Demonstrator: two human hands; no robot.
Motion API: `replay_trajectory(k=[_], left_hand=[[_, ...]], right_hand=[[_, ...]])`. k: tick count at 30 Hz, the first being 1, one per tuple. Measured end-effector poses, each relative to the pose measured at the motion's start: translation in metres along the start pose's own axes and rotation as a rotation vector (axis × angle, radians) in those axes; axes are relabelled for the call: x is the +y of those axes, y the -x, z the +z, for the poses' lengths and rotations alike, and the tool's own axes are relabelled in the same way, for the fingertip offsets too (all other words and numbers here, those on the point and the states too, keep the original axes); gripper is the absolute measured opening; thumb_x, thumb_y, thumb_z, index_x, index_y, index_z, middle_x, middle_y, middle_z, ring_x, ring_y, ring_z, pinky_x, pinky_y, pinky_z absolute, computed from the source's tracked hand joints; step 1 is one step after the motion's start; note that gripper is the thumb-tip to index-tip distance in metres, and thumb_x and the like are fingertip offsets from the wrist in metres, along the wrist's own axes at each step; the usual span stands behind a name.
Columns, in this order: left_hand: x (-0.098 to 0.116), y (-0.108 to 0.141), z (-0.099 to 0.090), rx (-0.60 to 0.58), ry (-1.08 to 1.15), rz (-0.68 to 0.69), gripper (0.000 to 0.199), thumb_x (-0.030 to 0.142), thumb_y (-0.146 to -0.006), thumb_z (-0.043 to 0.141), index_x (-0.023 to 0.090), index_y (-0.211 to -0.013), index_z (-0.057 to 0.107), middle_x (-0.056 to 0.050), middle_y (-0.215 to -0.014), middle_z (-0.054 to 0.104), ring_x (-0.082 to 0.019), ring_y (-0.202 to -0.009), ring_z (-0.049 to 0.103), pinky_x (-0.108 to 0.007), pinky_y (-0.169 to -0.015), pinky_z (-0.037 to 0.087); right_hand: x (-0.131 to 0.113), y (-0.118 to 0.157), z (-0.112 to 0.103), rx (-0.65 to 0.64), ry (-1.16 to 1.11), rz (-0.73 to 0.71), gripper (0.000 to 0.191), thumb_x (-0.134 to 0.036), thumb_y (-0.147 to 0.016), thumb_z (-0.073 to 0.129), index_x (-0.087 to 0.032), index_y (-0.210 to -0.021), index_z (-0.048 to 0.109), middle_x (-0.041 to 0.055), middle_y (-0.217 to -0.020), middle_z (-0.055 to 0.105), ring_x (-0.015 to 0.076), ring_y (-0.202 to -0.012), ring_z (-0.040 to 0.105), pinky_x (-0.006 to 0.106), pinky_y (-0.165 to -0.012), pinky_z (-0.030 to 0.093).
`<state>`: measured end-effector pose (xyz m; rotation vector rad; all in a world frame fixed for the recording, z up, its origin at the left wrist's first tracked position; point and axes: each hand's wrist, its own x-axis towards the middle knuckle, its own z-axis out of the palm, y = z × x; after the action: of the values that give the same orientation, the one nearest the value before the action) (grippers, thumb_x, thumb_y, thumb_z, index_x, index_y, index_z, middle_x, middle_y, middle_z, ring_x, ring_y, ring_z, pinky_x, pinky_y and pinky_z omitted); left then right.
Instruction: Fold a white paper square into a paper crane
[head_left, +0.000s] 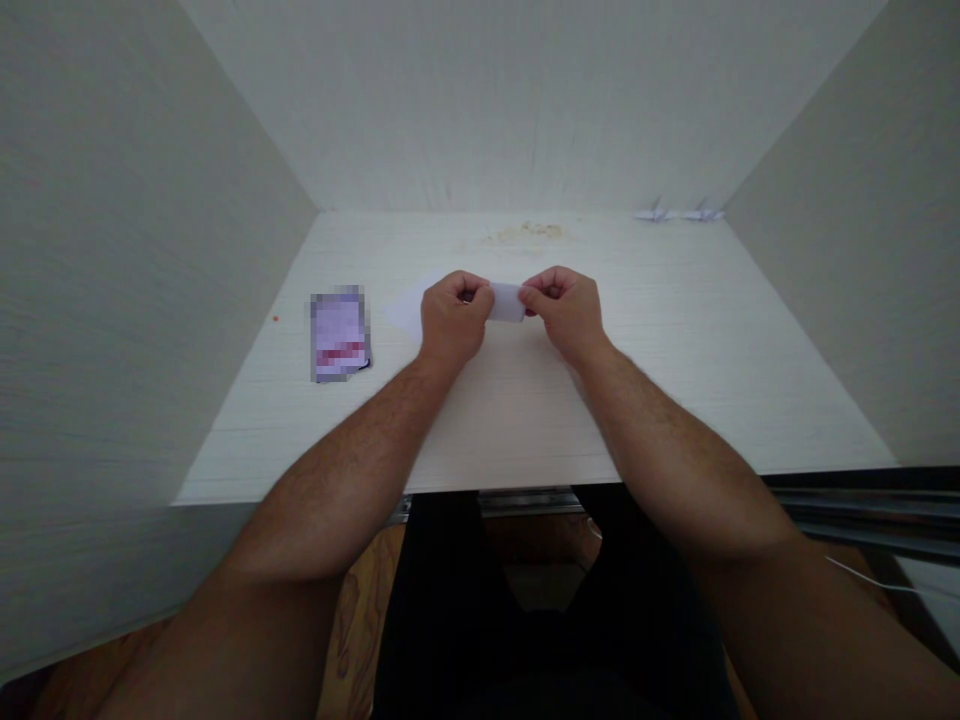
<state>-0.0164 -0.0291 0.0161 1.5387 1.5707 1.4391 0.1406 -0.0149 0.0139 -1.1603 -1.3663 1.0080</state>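
Note:
A small white piece of paper (pixel 506 301) is stretched between my two hands, above the middle of the white table. My left hand (pixel 457 312) pinches its left end between thumb and fingers. At the right end, my right hand (pixel 564 308) grips it the same way, with the fingers curled in. Behind and left of my left hand, a pale white sheet (pixel 406 308) lies on the table, partly covered by that hand.
A blurred purple-and-white item (pixel 339 335) lies on the table (pixel 675 380) at the left. White folded pieces (pixel 679 215) sit at the back right corner. Panels enclose the back and both sides. A brownish stain (pixel 529 232) marks the back.

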Motion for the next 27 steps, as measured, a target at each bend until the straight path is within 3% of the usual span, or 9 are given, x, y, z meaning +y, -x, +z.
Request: replay_trajectory(k=[13, 18, 22, 27], left_hand=[[0.0071, 0.0033, 0.0002, -0.002, -0.007, -0.016, 0.007, 0.021, -0.079, 0.06, 0.02, -0.073, 0.065, 0.001, -0.068, 0.063, -0.013, -0.065, 0.054, -0.025, -0.062, 0.042], [0.006, 0.0037, 0.0025, -0.032, 0.079, -0.017, 0.008, 0.023, -0.078, 0.061, 0.02, -0.071, 0.064, 0.002, -0.064, 0.061, -0.012, -0.062, 0.052, -0.025, -0.059, 0.042], [0.0042, 0.0032, 0.004, -0.013, 0.052, -0.037, 0.007, 0.023, -0.077, 0.063, 0.019, -0.073, 0.066, 0.002, -0.064, 0.062, -0.012, -0.061, 0.053, -0.025, -0.059, 0.043], [0.0044, 0.002, 0.003, 0.033, 0.011, -0.029, 0.007, 0.021, -0.076, 0.063, 0.018, -0.072, 0.068, 0.002, -0.065, 0.064, -0.012, -0.061, 0.055, -0.026, -0.059, 0.043]], right_hand=[[0.0046, -0.002, -0.0018, 0.069, 0.138, -0.086, 0.015, -0.026, -0.075, 0.067, -0.022, -0.075, 0.053, -0.0003, -0.075, 0.062, 0.0137, -0.069, 0.058, 0.03, -0.065, 0.048], [0.0049, -0.0008, -0.0002, -0.056, 0.011, -0.037, 0.017, -0.032, -0.077, 0.071, -0.022, -0.082, 0.059, -0.0016, -0.069, 0.062, 0.0134, -0.064, 0.058, 0.029, -0.062, 0.048], [0.0035, 0.0001, -0.0012, -0.039, 0.09, -0.041, 0.023, -0.037, -0.075, 0.076, -0.019, -0.069, 0.062, -0.0004, -0.063, 0.063, 0.0131, -0.06, 0.056, 0.028, -0.057, 0.044], [0.0044, -0.0011, -0.0033, -0.069, 0.113, -0.04, 0.016, -0.032, -0.077, 0.073, -0.017, -0.074, 0.069, 0.0003, -0.062, 0.065, 0.0131, -0.057, 0.058, 0.029, -0.057, 0.046]])
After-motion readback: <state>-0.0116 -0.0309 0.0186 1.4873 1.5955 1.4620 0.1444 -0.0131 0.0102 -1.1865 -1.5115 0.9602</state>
